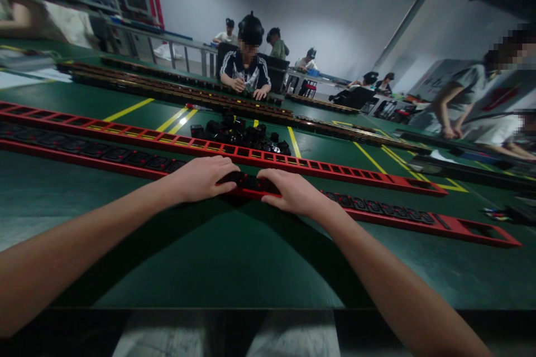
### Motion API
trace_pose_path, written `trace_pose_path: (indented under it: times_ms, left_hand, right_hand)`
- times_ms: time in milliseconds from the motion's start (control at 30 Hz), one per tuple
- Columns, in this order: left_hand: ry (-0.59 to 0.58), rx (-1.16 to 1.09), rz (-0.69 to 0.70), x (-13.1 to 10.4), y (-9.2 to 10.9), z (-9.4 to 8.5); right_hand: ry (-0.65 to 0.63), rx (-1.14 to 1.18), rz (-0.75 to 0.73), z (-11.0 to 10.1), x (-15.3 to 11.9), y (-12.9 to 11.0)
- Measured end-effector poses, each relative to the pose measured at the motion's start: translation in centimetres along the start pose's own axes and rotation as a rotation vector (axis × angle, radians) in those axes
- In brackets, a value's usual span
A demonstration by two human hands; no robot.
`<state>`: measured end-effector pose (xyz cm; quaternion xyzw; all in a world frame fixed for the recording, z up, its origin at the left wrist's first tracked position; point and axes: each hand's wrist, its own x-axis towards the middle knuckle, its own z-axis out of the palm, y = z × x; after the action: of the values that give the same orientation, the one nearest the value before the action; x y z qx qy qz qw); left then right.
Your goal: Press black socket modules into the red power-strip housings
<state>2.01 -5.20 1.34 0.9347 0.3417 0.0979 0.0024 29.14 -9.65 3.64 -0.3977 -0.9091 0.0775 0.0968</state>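
Note:
A long red rail (248,194), its slots filled with square black parts (117,153), lies across the table in front of me. My left hand (205,178) grips this rail near its middle, fingers over the far side and thumb on the near edge. Just to the right, my right hand (288,189) clasps the same rail in a like way. A few black parts show in the gap between my hands; my fingers hide the ones beneath them. Behind lies a second red rail (335,169) with open slots, roughly parallel to the first.
Beyond the second rail sits a heap of loose black parts (245,135). Long dark strips (180,86) run across the green table (247,268), which has yellow tape lines. A person (247,67) works opposite; others are at both sides and farther back. Wires (496,213) lie at right.

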Motion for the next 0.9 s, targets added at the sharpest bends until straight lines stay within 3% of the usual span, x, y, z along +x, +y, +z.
trace_pose_path:
  times_ms: [167,433,667,900]
  left_hand:
    - [-0.017,0.004,-0.009,0.1,0.3,-0.2]
    - [-0.027,-0.005,-0.02,-0.1,0.2,-0.2]
    - [0.034,-0.03,0.105,0.0,0.5,0.9]
    - [0.034,-0.029,0.109,0.1,0.6,1.1]
  right_hand:
    - [-0.001,-0.042,-0.125,0.2,0.0,0.2]
    - [-0.005,-0.037,-0.087,0.5,0.1,0.1]
    - [0.003,-0.066,-0.099,0.7,0.0,-0.1]
    - [0.008,-0.077,-0.105,1.0,0.0,-0.1]
